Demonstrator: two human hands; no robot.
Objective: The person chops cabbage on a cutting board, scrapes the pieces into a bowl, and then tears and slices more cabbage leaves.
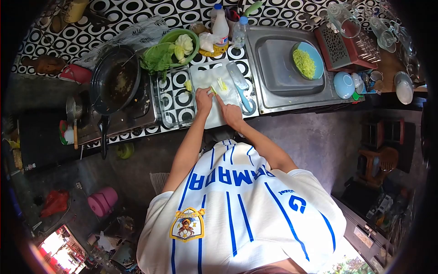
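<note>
On a white cutting board [211, 109], both hands meet over a small pale green vegetable piece [213, 90]. My left hand [204, 100] has its fingers closed on that piece from the left. My right hand [230, 113] reaches to the same piece with its index finger stretched out; its other fingers look curled, and nothing shows in them. Just above lie a few pale yellow-green strips [222, 84]. A cleaver with a blue handle [246, 101] rests on the board's right side. A small leafy scrap [188, 85] lies left of the board.
A green basket [195, 43] of leafy vegetables stands behind the board, beside bottles [221, 28]. To the left, a black wok [115, 80] sits on the stove, its handle toward the front. At right, a sink [269, 102] holds a blue bowl [319, 59] of shredded greens.
</note>
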